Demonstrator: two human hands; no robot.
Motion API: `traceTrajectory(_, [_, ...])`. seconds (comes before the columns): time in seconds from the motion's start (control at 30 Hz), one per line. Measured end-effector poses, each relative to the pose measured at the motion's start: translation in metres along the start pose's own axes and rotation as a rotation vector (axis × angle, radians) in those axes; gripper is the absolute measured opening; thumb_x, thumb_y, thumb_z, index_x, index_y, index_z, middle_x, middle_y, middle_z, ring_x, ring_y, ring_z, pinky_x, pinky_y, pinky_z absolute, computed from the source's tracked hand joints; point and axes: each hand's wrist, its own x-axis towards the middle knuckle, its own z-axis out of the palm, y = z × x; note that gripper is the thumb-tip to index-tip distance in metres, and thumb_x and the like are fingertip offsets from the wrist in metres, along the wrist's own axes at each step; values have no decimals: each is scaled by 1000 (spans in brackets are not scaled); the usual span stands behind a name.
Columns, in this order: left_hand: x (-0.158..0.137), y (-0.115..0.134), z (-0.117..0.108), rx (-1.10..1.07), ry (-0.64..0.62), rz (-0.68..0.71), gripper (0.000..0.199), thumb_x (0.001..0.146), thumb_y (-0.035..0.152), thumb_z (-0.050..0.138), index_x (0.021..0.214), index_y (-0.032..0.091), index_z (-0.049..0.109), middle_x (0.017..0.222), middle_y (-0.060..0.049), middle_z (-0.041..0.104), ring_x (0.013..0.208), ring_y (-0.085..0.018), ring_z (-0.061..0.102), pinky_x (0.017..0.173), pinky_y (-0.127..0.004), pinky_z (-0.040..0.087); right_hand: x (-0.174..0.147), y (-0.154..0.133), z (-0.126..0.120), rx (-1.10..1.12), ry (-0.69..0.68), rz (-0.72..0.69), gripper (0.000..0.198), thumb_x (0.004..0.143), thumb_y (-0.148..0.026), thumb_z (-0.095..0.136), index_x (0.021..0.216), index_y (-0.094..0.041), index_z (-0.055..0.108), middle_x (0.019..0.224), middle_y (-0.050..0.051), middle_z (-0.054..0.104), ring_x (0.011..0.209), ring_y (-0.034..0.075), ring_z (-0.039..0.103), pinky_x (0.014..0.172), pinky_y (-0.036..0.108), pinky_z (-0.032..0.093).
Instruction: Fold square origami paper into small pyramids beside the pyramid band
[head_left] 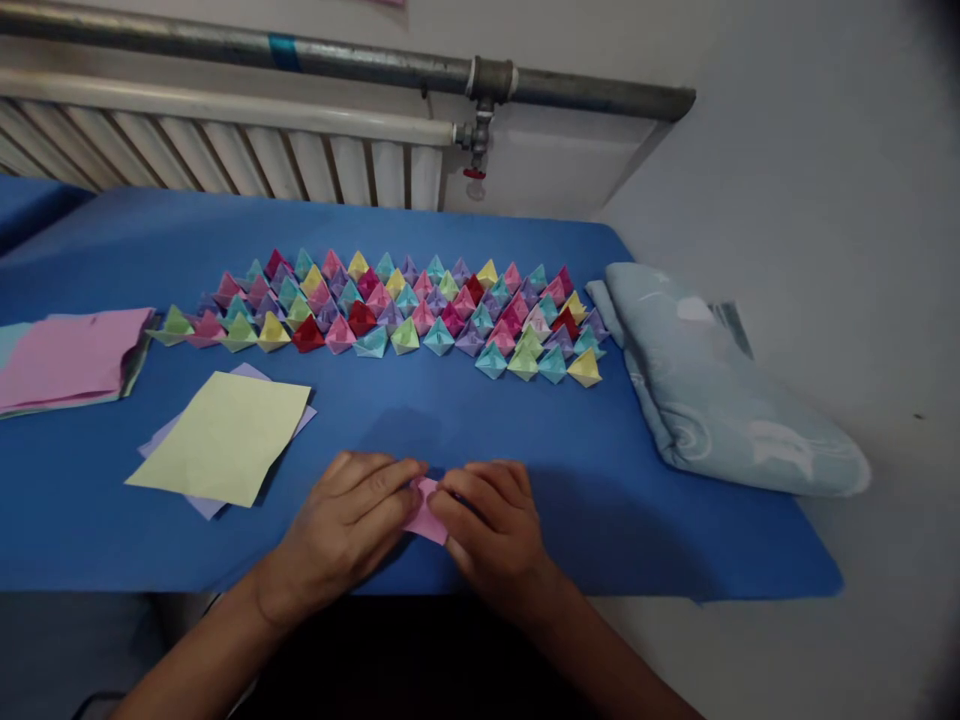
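Near the front edge of the blue table, a small folded piece of pink paper (427, 512) is between my two hands. My left hand (349, 515) is closed on its left side, fingertips at its upper corner. On the right side my right hand (491, 525) pinches it, with the thumb tucked underneath. Much of the paper is hidden by my fingers. To the left of my hands lies a loose pile of square sheets, a yellow sheet (225, 435) on top of purple ones. Beyond my hands stand rows of folded paper boats (405, 335) in many colours.
A stack of pink and green paper (75, 355) lies at the far left. At the right end of the table (420, 410) is a folded pale blue blanket (720, 390) beside the wall. A radiator (225, 150) and a metal pipe with a valve (480, 140) run behind.
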Motion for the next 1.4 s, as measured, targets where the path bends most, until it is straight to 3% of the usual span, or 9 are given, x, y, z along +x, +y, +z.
traceTrajectory(0.33, [12,-15,11,27,-57,11,10,93,15,52,99,16,61,100,-8,72,88,-20,62,75,-34,45,1,5,11,-91,-21,52,16,92,-10,54,94,-22,64,90,1,70,89,16,59,78,33,39])
traceTrajectory(0.5, [7,-20,11,11,-195,42,21,97,15,45,104,17,64,105,-8,72,94,-19,63,80,-34,45,-1,3,14,-162,-178,38,13,93,-14,58,101,-21,66,89,1,70,83,16,59,76,34,36])
traceTrajectory(0.63, [-8,-13,2,-13,-247,-27,27,96,14,42,113,17,63,114,-10,70,100,-22,62,83,-38,46,-6,1,13,-179,-292,4,15,94,-13,56,101,-20,68,94,3,69,84,18,58,76,37,36])
traceTrajectory(0.73, [-17,0,-2,-33,-213,-97,30,93,9,45,118,15,60,121,-12,67,104,-24,61,85,-40,47,-8,1,12,-169,-331,-5,18,95,-14,53,102,-22,67,100,4,69,87,19,57,78,38,37])
traceTrajectory(0.87, [-22,15,5,-45,-158,-143,37,92,5,44,128,12,52,124,-15,64,108,-25,60,86,-41,49,-9,1,12,-159,-357,-22,16,94,-14,53,99,-19,67,102,5,69,88,20,56,80,39,37])
traceTrajectory(1.03, [-24,16,13,-70,-203,-171,36,95,9,41,130,11,50,122,-14,66,106,-25,61,84,-42,50,-12,2,5,-121,-407,-17,19,93,-14,51,103,-19,66,111,6,68,94,23,55,83,42,37])
traceTrajectory(1.13, [-28,13,12,-82,-219,-176,36,95,9,43,130,11,49,124,-15,65,108,-25,60,85,-42,50,-16,4,-4,17,-367,60,27,92,-11,49,113,-21,63,116,5,66,100,24,55,85,42,39])
traceTrajectory(1.27, [-31,12,10,-95,-240,-174,32,95,6,43,125,12,52,126,-13,64,109,-24,60,86,-40,48,-22,5,-11,173,-187,290,28,91,-6,47,110,-20,62,112,7,66,103,20,56,88,38,43])
traceTrajectory(1.4, [-32,12,11,-53,-252,-152,29,96,10,43,122,14,56,128,-12,63,109,-23,59,87,-39,46,-20,2,-8,141,-305,246,24,92,-12,51,112,-20,64,113,6,68,100,23,56,87,40,42])
